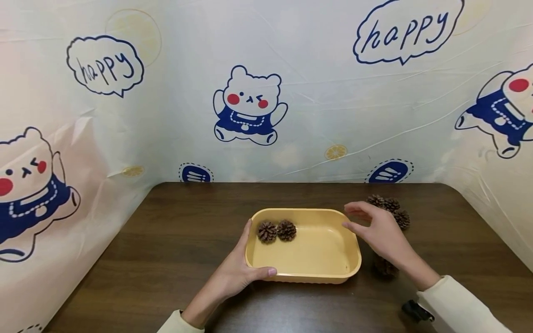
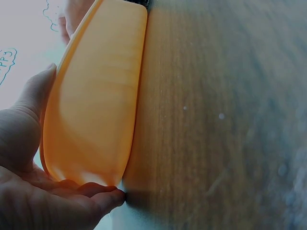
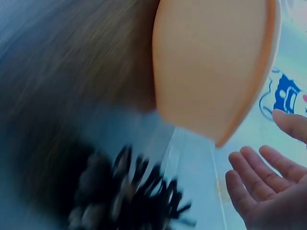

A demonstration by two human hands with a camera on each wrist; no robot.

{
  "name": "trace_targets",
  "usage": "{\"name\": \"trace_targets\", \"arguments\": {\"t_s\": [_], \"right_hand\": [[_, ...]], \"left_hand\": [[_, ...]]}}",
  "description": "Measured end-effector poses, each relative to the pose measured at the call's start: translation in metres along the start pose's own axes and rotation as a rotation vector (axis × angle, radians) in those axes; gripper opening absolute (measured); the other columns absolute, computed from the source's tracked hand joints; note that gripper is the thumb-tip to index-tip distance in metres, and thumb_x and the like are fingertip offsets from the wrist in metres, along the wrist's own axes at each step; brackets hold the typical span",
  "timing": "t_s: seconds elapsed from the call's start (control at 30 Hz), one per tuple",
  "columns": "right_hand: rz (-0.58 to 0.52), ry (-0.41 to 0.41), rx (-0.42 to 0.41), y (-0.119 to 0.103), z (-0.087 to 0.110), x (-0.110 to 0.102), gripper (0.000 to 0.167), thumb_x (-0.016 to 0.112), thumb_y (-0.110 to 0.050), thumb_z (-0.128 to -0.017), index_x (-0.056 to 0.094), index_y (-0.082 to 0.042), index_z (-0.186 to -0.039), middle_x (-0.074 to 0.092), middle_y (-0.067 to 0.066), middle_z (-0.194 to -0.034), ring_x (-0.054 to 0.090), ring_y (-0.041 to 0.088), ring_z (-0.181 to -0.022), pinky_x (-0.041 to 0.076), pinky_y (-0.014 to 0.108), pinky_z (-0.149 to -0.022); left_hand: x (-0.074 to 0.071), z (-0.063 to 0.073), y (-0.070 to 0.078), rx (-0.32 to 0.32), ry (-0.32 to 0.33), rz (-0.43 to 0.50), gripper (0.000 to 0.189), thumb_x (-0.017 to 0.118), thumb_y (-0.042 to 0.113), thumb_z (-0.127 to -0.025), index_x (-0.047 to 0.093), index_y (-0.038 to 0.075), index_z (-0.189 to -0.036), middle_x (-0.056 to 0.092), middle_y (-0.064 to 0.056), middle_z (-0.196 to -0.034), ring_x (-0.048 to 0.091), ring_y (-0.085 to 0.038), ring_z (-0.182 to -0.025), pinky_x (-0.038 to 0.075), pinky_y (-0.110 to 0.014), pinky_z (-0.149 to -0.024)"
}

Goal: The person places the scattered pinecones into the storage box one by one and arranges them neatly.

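A yellow plastic box (image 1: 316, 249) with rounded corners sits on the table, two pine cones (image 1: 276, 231) side by side in its far left corner. My left hand (image 1: 239, 270) grips the box's left end, its thumb over the near rim. In the left wrist view the fingers (image 2: 103, 197) curl around the box's end, low by the tabletop. At the far right corner of the rim is my right hand (image 1: 381, 229), holding nothing, thumb and fingers spread apart. The right wrist view shows the same hand (image 3: 273, 179) with its palm beside the box's end.
Several more pine cones (image 1: 401, 219) lie right of the box, partly behind my right hand. Another pine cone (image 1: 385, 267) is under the right wrist. A small black object (image 1: 418, 311) shows by the right sleeve. A printed sheet (image 1: 308, 115) hangs behind the brown table (image 1: 187, 222).
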State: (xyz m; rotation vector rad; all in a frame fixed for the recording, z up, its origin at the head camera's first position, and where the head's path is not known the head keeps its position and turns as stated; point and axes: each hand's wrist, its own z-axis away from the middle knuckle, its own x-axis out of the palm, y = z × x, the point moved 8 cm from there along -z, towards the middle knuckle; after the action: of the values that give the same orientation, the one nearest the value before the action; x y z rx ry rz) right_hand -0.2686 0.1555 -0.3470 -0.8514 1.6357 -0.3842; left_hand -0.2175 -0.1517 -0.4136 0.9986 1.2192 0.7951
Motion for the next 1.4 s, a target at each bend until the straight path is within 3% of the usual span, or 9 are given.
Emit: {"name": "trace_targets", "arguments": {"t_s": [0.4, 0.53, 0.8, 1.17, 1.4], "right_hand": [[0.018, -0.075, 0.005, 0.031, 0.007, -0.019, 0.037, 0.077, -0.026, -0.097, 0.07, -0.01, -0.129, 0.073, 0.015, -0.129, 0.068, 0.041, -0.12, 0.056, 0.057, -0.096], [0.044, -0.09, -0.002, 0.039, 0.007, -0.023, 0.035, 0.077, -0.028, -0.096, 0.072, -0.011, -0.127, 0.074, 0.012, -0.127, 0.069, 0.038, -0.118, 0.059, 0.048, -0.093], [0.014, -0.153, -0.018, 0.054, 0.009, -0.026, 0.033, 0.078, -0.022, -0.095, 0.072, -0.009, -0.125, 0.075, 0.012, -0.124, 0.071, 0.021, -0.113, 0.059, 0.026, -0.088], [-0.027, -0.224, -0.07, 0.071, 0.013, -0.029, 0.031, 0.076, -0.015, -0.095, 0.072, -0.005, -0.124, 0.074, 0.012, -0.123, 0.065, -0.003, -0.108, 0.056, 0.021, -0.087], [-0.094, -0.286, -0.086, 0.081, 0.015, -0.027, 0.029, 0.075, -0.013, -0.097, 0.071, -0.003, -0.124, 0.072, 0.017, -0.124, 0.068, 0.0, -0.107, 0.057, 0.02, -0.084]], "left_hand": [[0.0, 0.0, -0.001, -0.01, 0.006, 0.007, 0.138, 0.096, 0.018, -0.075, -0.005, 0.013, -0.169, 0.031, -0.029, -0.167, 0.063, -0.028, -0.125, 0.039, -0.052, -0.118], [0.0, 0.0, -0.001, -0.011, 0.007, 0.011, 0.138, 0.096, 0.018, -0.075, -0.005, 0.013, -0.169, 0.032, -0.029, -0.167, 0.063, -0.028, -0.125, 0.039, -0.052, -0.117], [0.002, 0.0, 0.0, -0.005, -0.017, 0.02, 0.137, 0.095, 0.017, -0.077, -0.006, 0.013, -0.169, 0.026, -0.027, -0.17, 0.062, -0.028, -0.126, 0.043, -0.046, -0.114], [0.001, 0.0, 0.001, -0.001, -0.017, 0.015, 0.137, 0.095, 0.018, -0.076, -0.006, 0.012, -0.169, 0.026, -0.028, -0.17, 0.062, -0.029, -0.127, 0.041, -0.048, -0.115], [0.001, -0.002, -0.003, -0.02, -0.002, -0.003, 0.137, 0.096, 0.021, -0.075, -0.004, 0.014, -0.17, 0.029, -0.026, -0.169, 0.063, -0.027, -0.124, 0.04, -0.047, -0.115]]}}
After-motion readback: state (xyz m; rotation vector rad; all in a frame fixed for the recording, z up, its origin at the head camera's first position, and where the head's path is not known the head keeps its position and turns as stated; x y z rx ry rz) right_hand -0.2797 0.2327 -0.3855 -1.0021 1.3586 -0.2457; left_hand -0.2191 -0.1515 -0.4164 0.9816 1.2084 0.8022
